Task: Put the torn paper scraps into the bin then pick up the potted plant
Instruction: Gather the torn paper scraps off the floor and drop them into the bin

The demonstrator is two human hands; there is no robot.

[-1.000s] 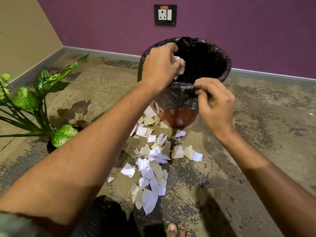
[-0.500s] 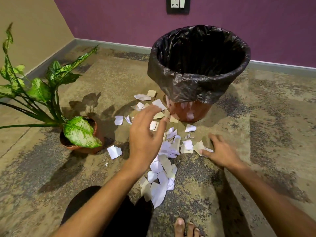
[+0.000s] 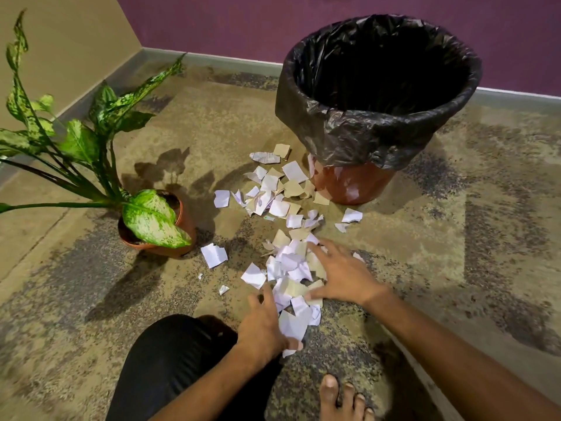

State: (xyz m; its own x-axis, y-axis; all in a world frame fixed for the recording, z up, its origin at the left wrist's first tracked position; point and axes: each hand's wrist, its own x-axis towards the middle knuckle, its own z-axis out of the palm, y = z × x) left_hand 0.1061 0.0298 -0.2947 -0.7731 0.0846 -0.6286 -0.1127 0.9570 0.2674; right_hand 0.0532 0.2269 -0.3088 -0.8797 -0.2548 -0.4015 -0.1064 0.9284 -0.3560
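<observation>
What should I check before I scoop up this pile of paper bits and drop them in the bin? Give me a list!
1. Both hands at the pile: ok. The left hand and right hand flank the nearest paper scraps.
2. Firm hold on the scraps: not ok. The fingers lie spread on the heap, not yet closed around it.
3. Bin open and upright: ok. Its black liner is folded over the rim.
4. All scraps gathered: not ok. More lie near the bin's base and one beside the potted plant.
5. Room inside the bin: cannot tell, the inside is too dark.
</observation>
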